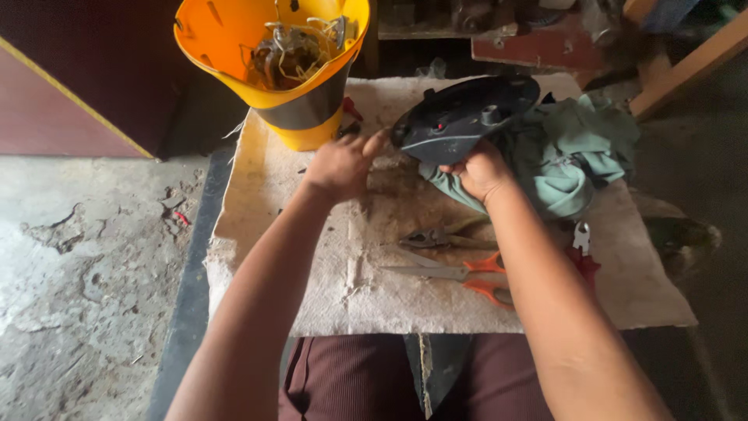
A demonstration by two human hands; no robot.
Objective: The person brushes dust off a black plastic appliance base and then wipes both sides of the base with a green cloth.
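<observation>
We see a glossy plastic housing (464, 117), matt crumpled cloth (573, 152), rough mat (312, 257), and metal scissors (456, 274).

We see a small repair workshop, rough and makeshift. Our bench is a low slab (257, 195) covered with stained, frayed padding, set over a cracked concrete floor (86, 257). Hand tools lie near its front edge: pliers (444, 238) and orange-handled scissors (460, 274). At the far left corner stands a yellow appliance housing (234, 47) with bare wires and a motor inside. Wooden planks (686, 66) and clutter crowd the far right corner.
</observation>
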